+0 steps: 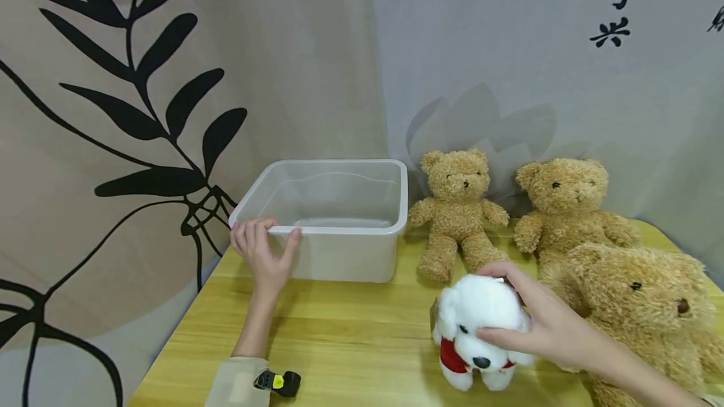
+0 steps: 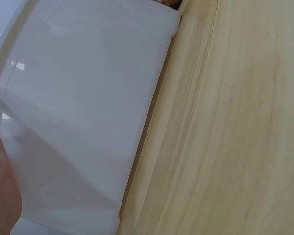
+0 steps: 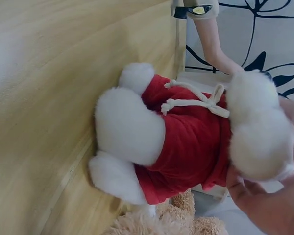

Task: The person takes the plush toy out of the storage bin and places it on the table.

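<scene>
Wooden table [image 1: 351,331], leaf-print curtain behind. Left hand [image 1: 261,251] hooks its fingers over the near rim of the clear plastic tub [image 1: 362,250], thumb on the edge. Right hand [image 1: 543,319] wraps the head of the white plush dog [image 1: 477,331], which stands on the table in front of three brown bears [image 1: 457,212]. Grip looks head-only, probably; soft fur could slip, or the sleeve could topple a bear.

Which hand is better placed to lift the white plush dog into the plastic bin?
The right hand: its fingers already wrap the white plush dog. The left hand grips the plastic bin at its near rim, apart from the dog.
</scene>
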